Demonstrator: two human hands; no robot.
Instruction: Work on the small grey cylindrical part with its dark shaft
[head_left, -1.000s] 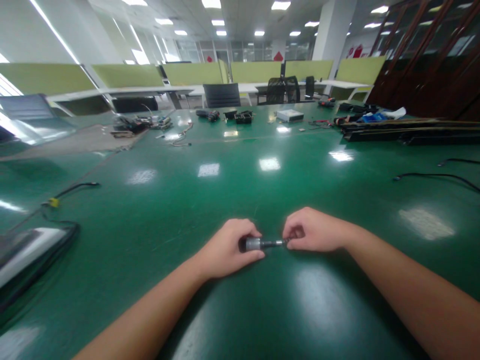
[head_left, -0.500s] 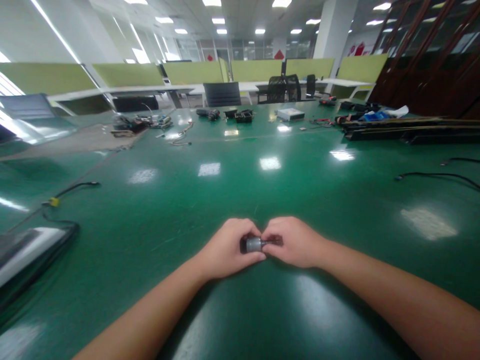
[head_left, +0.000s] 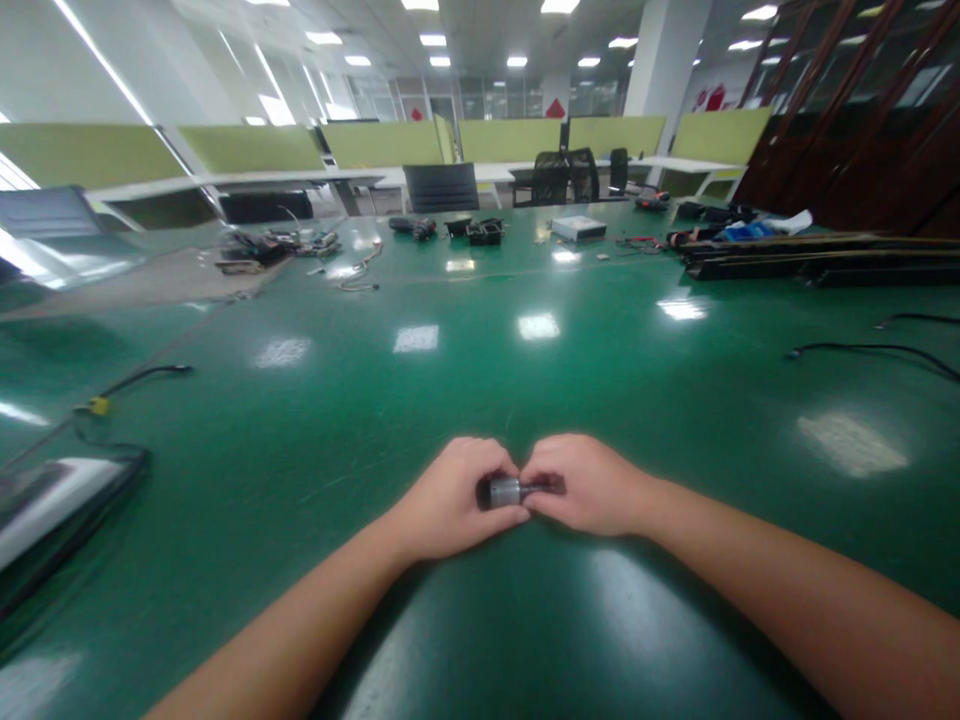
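Observation:
Close to the near side of the green table (head_left: 465, 400), my two hands meet over a small silver cylinder (head_left: 505, 491) with a dark left end, perhaps a small motor. My left hand (head_left: 454, 500) curls round it, thumb below and fingers above. From the cylinder's right end a thin dark shaft (head_left: 546, 486) runs into my right hand (head_left: 581, 485), whose thumb and fingers are pinched on it. The fingertips of both hands nearly touch. The far end of the shaft is partly hidden in my right palm.
A laptop-like flat device (head_left: 64, 505) with a black cable lies at left. Black cables (head_left: 870, 348) reach in from the right. Across the back sit a wire heap (head_left: 277, 246), a white box (head_left: 578, 229) and long black strips (head_left: 817, 262).
The view has shifted very slightly. Both hands keep the same hold on the silver cylinder and its shaft, with hardly any movement.

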